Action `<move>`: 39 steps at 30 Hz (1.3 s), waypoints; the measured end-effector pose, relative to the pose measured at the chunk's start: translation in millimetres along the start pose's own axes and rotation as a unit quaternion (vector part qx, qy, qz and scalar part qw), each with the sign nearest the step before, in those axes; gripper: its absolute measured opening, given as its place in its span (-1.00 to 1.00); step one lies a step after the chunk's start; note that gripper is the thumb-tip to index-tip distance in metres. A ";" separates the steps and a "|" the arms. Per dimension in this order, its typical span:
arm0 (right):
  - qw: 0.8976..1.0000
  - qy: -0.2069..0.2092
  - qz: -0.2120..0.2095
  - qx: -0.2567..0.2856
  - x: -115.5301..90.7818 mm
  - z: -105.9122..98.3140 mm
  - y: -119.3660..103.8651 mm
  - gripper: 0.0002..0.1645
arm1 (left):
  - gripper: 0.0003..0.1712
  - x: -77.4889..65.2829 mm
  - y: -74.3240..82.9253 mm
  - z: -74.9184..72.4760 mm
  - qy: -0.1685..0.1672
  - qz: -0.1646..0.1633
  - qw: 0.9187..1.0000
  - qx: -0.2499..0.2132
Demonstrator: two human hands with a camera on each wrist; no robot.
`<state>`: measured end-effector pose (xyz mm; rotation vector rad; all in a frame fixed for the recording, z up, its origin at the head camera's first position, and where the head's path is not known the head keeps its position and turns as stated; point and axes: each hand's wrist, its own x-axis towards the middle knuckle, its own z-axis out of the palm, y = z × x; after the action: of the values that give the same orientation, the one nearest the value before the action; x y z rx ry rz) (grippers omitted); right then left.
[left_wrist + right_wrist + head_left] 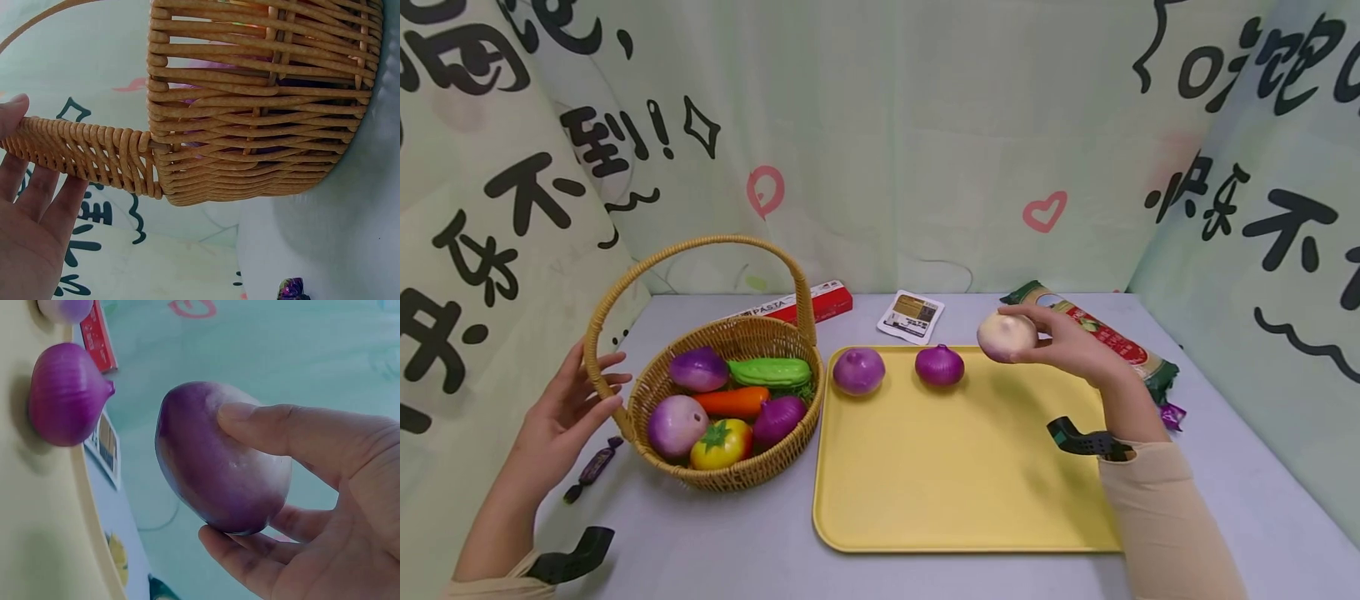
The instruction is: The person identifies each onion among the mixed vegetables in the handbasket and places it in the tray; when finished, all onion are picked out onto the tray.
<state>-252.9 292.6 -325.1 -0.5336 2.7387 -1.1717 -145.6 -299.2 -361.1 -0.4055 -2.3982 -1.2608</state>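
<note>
Purple-white vegetable (203,459), right fingers (237,556) gripping, raised above tray (940,475)

Your head view is bright, with soft light that seems to come from above. Pale shadows with fuzzy edges lie on the yellow tray (955,475). Both your wrist views are dimmer. In the right one, the cloth (262,350) behind looks blue-green and a bit blurry, and the purple vegetable (200,462) shines faintly.

Beige sleeves (1172,521) — black wrist mounts (574,557)
</note>
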 end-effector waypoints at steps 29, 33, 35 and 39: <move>0.996 0.007 0.081 0.041 -14.6 -3.0 77.3 -0.18 | -0.01 1.1 0.7 -1.8 -0.004 0.010 1.000 0.000; 0.995 0.003 0.090 0.031 -17.7 -1.0 85.4 -0.18 | -0.01 0.6 0.2 -0.9 -0.004 0.008 1.000 -0.003; 0.996 0.003 0.091 0.019 -18.6 0.2 87.9 -0.18 | -0.01 0.2 0.4 -0.1 -0.003 0.004 1.000 -0.003; 0.995 -0.004 0.095 0.016 -19.7 2.1 92.4 -0.18 | 0.00 -0.4 -0.4 0.8 -0.001 0.006 1.000 -0.003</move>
<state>-259.4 357.4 -393.6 -0.2676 2.6881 -1.1600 -145.5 -298.8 -362.0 -0.4224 -2.3917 -1.2631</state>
